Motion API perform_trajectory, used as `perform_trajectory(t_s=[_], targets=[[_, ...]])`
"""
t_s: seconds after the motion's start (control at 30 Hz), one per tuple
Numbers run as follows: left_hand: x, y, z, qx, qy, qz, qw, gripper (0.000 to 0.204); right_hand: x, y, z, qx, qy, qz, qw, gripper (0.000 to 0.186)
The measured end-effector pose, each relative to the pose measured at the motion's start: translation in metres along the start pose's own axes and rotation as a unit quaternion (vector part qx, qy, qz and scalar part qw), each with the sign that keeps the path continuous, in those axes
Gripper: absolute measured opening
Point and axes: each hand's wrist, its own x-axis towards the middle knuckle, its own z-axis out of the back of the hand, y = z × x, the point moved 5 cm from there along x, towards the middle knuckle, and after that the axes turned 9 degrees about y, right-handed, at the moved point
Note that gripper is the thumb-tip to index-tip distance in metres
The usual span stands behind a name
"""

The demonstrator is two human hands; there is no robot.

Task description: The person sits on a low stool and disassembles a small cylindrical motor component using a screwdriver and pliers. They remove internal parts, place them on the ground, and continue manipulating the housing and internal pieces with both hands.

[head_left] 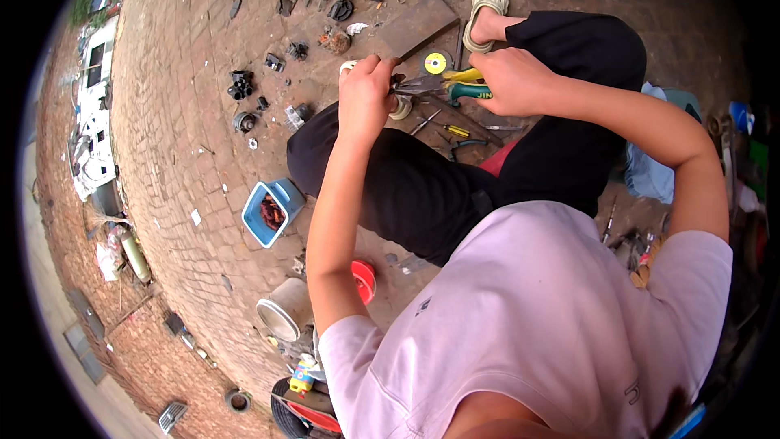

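My right hand point(513, 81) is wrapped round the handles of a pair of pliers point(470, 92), one grip yellow and the other green. The metal jaws point left, toward my left hand point(366, 96). My left fingers are closed on a small dark part point(396, 82) that the jaws reach; its kind is too hidden to make out. Below the pliers, between my legs, lie a yellow-handled screwdriver point(457, 130) and a dark tool with curved handles point(468, 145). Just above them sits a yellow disc point(435, 63).
A flat metal plate point(418, 27) lies beyond my hands. Several dark motor-like parts point(241, 84) are scattered on the brick paving at the left. Near my left knee stand a blue tub point(284, 192) with reddish-brown pieces, a white bucket point(283, 319) and a red lid point(365, 280).
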Motion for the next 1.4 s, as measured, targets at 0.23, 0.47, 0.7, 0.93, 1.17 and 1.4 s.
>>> perform_trajectory(t_s=[0.23,0.47,0.7,0.93,1.17,1.4], targets=[[-0.002,-0.005,0.007,-0.005,-0.037,0.026,0.999,0.042,-0.008,0.003,-0.008,0.045,-0.111,-0.005,0.993,0.036],[-0.002,0.006,0.004,-0.195,-0.104,0.090,0.971,0.046,-0.011,0.004,-0.007,0.066,-0.193,0.036,0.978,0.042],[0.009,0.007,0.002,-0.428,-0.107,0.103,0.892,0.032,-0.016,0.001,-0.008,0.131,-0.187,0.042,0.973,0.047],[0.007,-0.004,0.020,-0.527,-0.044,0.098,0.843,0.027,-0.021,-0.029,-0.045,0.420,-0.018,-0.032,0.907,0.031],[0.007,-0.007,0.015,-0.506,-0.005,0.065,0.860,0.031,-0.030,-0.041,-0.089,0.674,0.092,-0.074,0.729,0.039],[0.003,-0.008,0.014,-0.498,-0.010,0.098,0.862,0.025,0.015,-0.084,-0.158,0.710,0.081,-0.232,0.660,0.013]])
